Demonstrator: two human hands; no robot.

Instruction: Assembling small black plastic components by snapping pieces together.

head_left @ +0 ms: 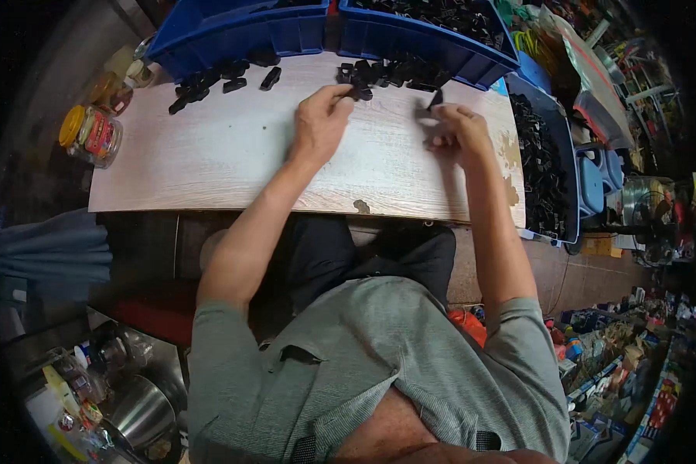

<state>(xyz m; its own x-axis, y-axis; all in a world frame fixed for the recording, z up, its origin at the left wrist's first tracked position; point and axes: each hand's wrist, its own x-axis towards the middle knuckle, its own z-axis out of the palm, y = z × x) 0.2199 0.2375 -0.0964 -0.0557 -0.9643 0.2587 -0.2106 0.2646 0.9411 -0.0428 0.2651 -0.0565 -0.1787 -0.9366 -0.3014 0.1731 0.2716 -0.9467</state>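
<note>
At the near-left edge of a heap of small black plastic parts [398, 71], my left hand [319, 124] has thumb and forefinger closed on one dark part [357, 92]. Its fingertips partly cover that part. Farther right, my right hand [464, 131] pinches a pointed black plastic part [437, 99] just in front of the heap's right end. The exact kind of these parts is too small to make out. A second group of black parts [201, 83] lies to the left, and a single one [270, 78] sits between the two groups.
Two blue bins [243, 37] [433, 45] stand along the far edge of the pale, chipped table [232, 166]. Another bin [571, 178] full of black parts is beside its right edge. Jars, one yellow-lidded [93, 137], stand at the left. A blue stool [590, 182] is farther right.
</note>
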